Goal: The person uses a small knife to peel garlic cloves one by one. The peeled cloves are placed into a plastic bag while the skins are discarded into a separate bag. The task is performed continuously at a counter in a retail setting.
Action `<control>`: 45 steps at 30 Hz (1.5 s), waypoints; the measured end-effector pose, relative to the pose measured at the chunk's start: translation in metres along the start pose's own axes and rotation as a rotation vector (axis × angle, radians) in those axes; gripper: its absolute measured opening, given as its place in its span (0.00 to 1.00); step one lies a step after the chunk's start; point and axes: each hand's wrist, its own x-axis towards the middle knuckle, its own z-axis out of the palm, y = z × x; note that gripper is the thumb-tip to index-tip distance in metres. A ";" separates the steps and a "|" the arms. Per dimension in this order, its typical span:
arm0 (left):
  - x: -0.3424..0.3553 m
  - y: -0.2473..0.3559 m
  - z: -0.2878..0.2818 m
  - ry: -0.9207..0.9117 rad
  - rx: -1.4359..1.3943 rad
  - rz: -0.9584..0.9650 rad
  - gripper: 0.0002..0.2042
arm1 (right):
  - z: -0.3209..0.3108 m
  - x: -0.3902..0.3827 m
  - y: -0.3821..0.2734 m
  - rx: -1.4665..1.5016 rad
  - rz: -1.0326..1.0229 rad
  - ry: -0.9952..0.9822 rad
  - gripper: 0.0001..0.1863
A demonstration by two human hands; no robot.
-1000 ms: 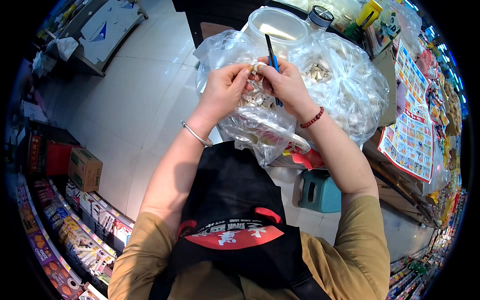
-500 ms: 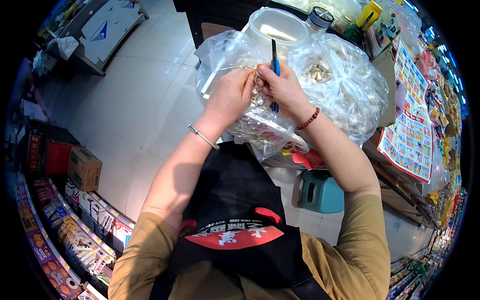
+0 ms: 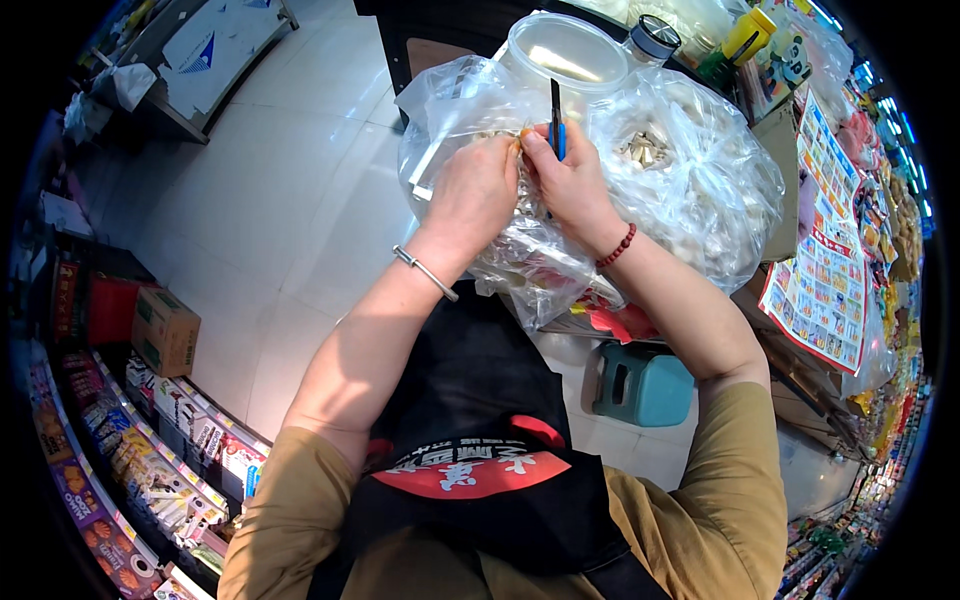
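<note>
My right hand (image 3: 574, 182) is closed around a blue-and-black utility knife (image 3: 557, 138), its dark end pointing up and away from me. The thumb of that hand meets the fingertips of my left hand (image 3: 478, 190), which are pinched together. A small orange-brown bit shows where the fingertips meet; what they pinch is mostly hidden. Both hands are over an open clear plastic bag (image 3: 440, 108) with pale pieces in it, partly covered by my hands. Right of them bulges a second clear bag (image 3: 715, 180) of pale, light-coloured pieces.
Behind the bags stand a round clear tub (image 3: 520, 62), a dark-lidded jar (image 3: 652, 42) and a yellow bottle (image 3: 748, 34). A printed flyer (image 3: 822, 250) hangs at the right. Below the work surface sits a teal stool (image 3: 645, 388). A cardboard box (image 3: 165, 330) and packed shelves are at left.
Both hands remain together at the fingertips. The right hand has turned slightly, so less of the knife's lower end shows. The whole view has shifted a little.
</note>
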 end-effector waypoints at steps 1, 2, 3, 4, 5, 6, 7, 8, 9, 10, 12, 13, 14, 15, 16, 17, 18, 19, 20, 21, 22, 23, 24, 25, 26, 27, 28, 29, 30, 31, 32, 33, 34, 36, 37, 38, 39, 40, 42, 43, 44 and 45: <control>0.000 -0.001 0.001 0.017 0.008 0.010 0.07 | 0.000 0.001 0.002 -0.020 -0.029 0.000 0.11; 0.000 -0.001 0.002 0.030 0.021 0.007 0.07 | -0.001 0.002 0.004 -0.040 -0.059 0.000 0.11; -0.001 -0.001 0.003 0.043 0.033 0.005 0.07 | -0.001 0.002 0.005 -0.054 -0.070 0.002 0.12; -0.001 -0.001 0.004 0.055 0.045 0.002 0.07 | -0.001 0.002 0.006 -0.069 -0.081 0.003 0.12; -0.001 -0.001 0.005 0.067 0.049 0.004 0.08 | -0.001 0.003 0.006 -0.082 -0.092 0.004 0.12; -0.002 0.000 0.007 0.079 0.052 0.006 0.08 | 0.000 0.002 0.005 -0.093 -0.086 0.008 0.12; -0.002 0.000 0.007 0.091 0.055 0.008 0.09 | 0.001 0.001 0.002 -0.104 -0.081 0.013 0.12; -0.001 -0.002 0.007 0.065 0.059 -0.012 0.10 | 0.002 -0.002 -0.003 -0.114 -0.077 0.020 0.12; 0.000 -0.005 0.007 0.039 0.064 -0.032 0.10 | 0.006 -0.008 -0.011 -0.176 -0.221 -0.018 0.12; 0.002 -0.008 0.006 0.013 0.070 -0.053 0.11 | 0.013 -0.018 -0.022 -0.237 -0.365 -0.055 0.11; 0.007 -0.008 -0.003 -0.026 0.034 -0.117 0.11 | 0.012 -0.013 -0.029 -0.437 -0.615 0.047 0.11; 0.007 -0.007 -0.007 -0.046 0.016 -0.149 0.12 | 0.006 -0.012 -0.041 -0.245 -0.377 0.060 0.12; 0.005 -0.008 -0.006 0.015 0.038 -0.044 0.12 | -0.002 -0.016 -0.036 -0.187 -0.349 0.036 0.12; 0.006 -0.008 -0.007 -0.010 -0.022 -0.075 0.11 | -0.005 -0.019 -0.033 -0.130 -0.321 0.012 0.12; 0.007 -0.007 -0.010 -0.035 -0.082 -0.106 0.11 | -0.008 -0.017 -0.034 -0.033 -0.249 -0.021 0.13; 0.007 -0.005 -0.014 -0.061 -0.139 -0.144 0.11 | -0.007 -0.015 -0.041 0.067 -0.171 -0.058 0.13; 0.005 -0.007 -0.014 -0.076 -0.181 -0.124 0.10 | -0.006 -0.013 -0.045 0.167 -0.092 -0.095 0.14; 0.003 -0.009 -0.013 -0.068 -0.253 -0.147 0.09 | -0.007 -0.013 -0.046 0.215 -0.018 -0.098 0.14; 0.002 -0.012 -0.011 -0.057 -0.327 -0.168 0.09 | -0.008 -0.013 -0.048 0.261 0.054 -0.102 0.14; 0.001 -0.013 -0.011 -0.047 -0.401 -0.189 0.09 | -0.009 -0.012 -0.049 0.306 0.127 -0.106 0.15; 0.002 -0.013 -0.013 -0.071 -0.483 -0.219 0.09 | -0.008 -0.009 -0.049 0.299 0.176 -0.099 0.17; 0.001 -0.013 -0.016 -0.098 -0.567 -0.251 0.09 | -0.010 -0.008 -0.047 0.306 0.200 -0.113 0.17; 0.001 -0.013 -0.017 -0.125 -0.651 -0.283 0.10 | -0.012 -0.007 -0.045 0.314 0.225 -0.128 0.17; 0.000 -0.015 -0.017 -0.132 -0.651 -0.228 0.10 | -0.014 -0.006 -0.043 0.322 0.249 -0.142 0.17; 0.000 -0.017 -0.018 -0.137 -0.651 -0.173 0.10 | -0.013 -0.006 -0.044 0.305 0.257 -0.136 0.17; 0.000 -0.018 -0.018 -0.142 -0.651 -0.118 0.10 | -0.012 -0.006 -0.044 0.288 0.264 -0.131 0.17; 0.000 -0.018 -0.018 -0.153 -0.649 -0.121 0.10 | -0.010 -0.005 -0.045 0.272 0.272 -0.125 0.18; 0.001 -0.017 -0.019 -0.162 -0.648 -0.123 0.10 | -0.009 -0.005 -0.044 0.248 0.274 -0.120 0.17; 0.001 -0.016 -0.020 -0.172 -0.646 -0.125 0.10 | -0.008 -0.005 -0.044 0.225 0.276 -0.114 0.17; 0.002 -0.016 -0.022 -0.202 -0.666 -0.166 0.10 | -0.007 -0.005 -0.043 0.201 0.279 -0.109 0.18; 0.003 -0.015 -0.025 -0.232 -0.687 -0.208 0.10 | -0.006 -0.005 -0.040 0.166 0.238 -0.108 0.18; 0.003 -0.015 -0.028 -0.262 -0.708 -0.249 0.10 | -0.004 -0.004 -0.036 0.130 0.198 -0.107 0.18; 0.004 -0.016 -0.028 -0.272 -0.733 -0.257 0.10 | -0.004 -0.004 -0.033 0.095 0.158 -0.106 0.18; 0.005 -0.016 -0.030 -0.293 -0.778 -0.277 0.10 | -0.004 -0.002 -0.029 0.052 0.083 -0.119 0.18; 0.006 -0.016 -0.032 -0.305 -0.790 -0.299 0.10 | -0.004 -0.001 -0.028 0.030 0.046 -0.125 0.18; 0.007 -0.015 -0.034 -0.319 -0.802 -0.320 0.11 | -0.004 -0.001 -0.026 0.018 0.010 -0.128 0.18; 0.008 -0.015 -0.035 -0.332 -0.815 -0.341 0.11 | -0.004 0.000 -0.024 0.006 -0.025 -0.131 0.18; 0.008 -0.016 -0.036 -0.340 -0.819 -0.347 0.11 | -0.004 0.000 -0.023 -0.006 -0.061 -0.135 0.18; 0.008 -0.017 -0.037 -0.355 -0.829 -0.356 0.11 | -0.004 0.001 -0.021 -0.033 -0.094 -0.134 0.18; 0.008 -0.018 -0.038 -0.360 -0.835 -0.362 0.11 | -0.004 0.002 -0.020 -0.046 -0.110 -0.135 0.18; 0.009 -0.018 -0.038 -0.366 -0.840 -0.367 0.12 | -0.005 0.003 -0.018 -0.055 -0.120 -0.133 0.18; 0.009 -0.018 -0.037 -0.371 -0.846 -0.372 0.12 | -0.006 0.004 -0.014 -0.065 -0.129 -0.131 0.18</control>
